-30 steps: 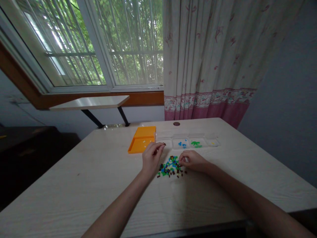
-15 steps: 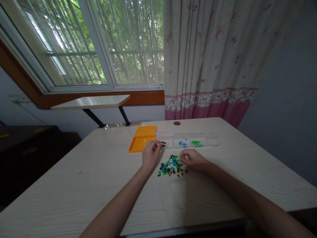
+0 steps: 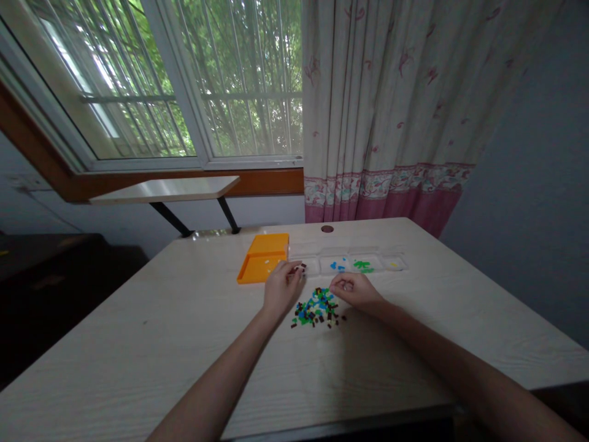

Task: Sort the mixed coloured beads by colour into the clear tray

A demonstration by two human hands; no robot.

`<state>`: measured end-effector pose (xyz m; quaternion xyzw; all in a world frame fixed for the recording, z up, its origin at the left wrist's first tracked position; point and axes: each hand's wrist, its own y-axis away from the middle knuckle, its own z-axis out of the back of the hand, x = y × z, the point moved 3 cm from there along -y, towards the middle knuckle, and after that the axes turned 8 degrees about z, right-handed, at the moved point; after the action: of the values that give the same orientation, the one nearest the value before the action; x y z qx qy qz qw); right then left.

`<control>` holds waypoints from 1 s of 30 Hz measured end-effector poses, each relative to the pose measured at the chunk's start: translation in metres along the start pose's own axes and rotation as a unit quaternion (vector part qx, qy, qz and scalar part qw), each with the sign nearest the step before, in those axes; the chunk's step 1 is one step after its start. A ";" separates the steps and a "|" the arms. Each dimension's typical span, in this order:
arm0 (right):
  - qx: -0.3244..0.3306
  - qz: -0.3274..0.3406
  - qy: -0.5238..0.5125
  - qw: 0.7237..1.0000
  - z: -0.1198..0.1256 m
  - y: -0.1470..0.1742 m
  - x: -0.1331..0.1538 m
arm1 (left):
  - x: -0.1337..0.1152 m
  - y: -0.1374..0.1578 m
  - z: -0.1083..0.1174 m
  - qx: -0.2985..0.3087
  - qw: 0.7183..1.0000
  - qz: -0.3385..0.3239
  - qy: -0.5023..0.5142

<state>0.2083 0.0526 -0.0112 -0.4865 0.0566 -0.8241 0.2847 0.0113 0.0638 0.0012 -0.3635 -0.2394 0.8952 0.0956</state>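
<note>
My left hand [image 3: 281, 285] is over the near left part of the clear compartment tray [image 3: 317, 268], fingers curled together. Small dark brown pieces [image 3: 302, 266] show by its fingertips, with a pale speck among them; whether the fingers grip one is too small to tell. My right hand [image 3: 358, 290] is closed in a pinch at the upper right edge of a pile of small plastic pieces [image 3: 317, 307] in blue, green, brown and cream. What its fingertips hold, if anything, is hidden. Farther along the tray lie blue pieces [image 3: 338, 264], green pieces [image 3: 363, 266] and a yellow piece [image 3: 394, 265].
An open orange case [image 3: 248, 270] with a few white pieces inside stands left of the tray. Behind it, a small raised shelf [image 3: 170, 189] sits at the desk's back left. A round brown cable hole [image 3: 327, 229] is near the desk's [image 3: 184, 331] back edge.
My left hand has shifted slightly right relative to the orange case, and a pale speck now shows by its fingertips. My right hand stays pinched beside the pile. The view has shifted slightly.
</note>
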 end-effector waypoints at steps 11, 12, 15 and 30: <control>-0.040 -0.046 -0.140 0.988 -0.011 -0.004 -0.009 | -0.040 0.024 -0.010 0.125 0.982 -0.141 -0.033; -0.038 -0.045 -0.145 0.988 -0.012 -0.004 -0.008 | -0.041 0.025 -0.011 0.122 0.981 -0.145 -0.049; -0.031 -0.048 -0.147 0.987 -0.013 -0.004 -0.004 | -0.041 0.026 -0.012 0.110 0.979 -0.155 -0.072; -0.048 0.135 0.157 0.977 0.001 0.002 0.015 | -0.038 0.024 -0.008 0.102 0.979 -0.163 -0.061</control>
<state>0.2045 0.0435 0.0008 -0.3522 0.2055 -0.8402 0.3575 0.0444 0.0325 0.0070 -0.2526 -0.2084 0.9078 0.2621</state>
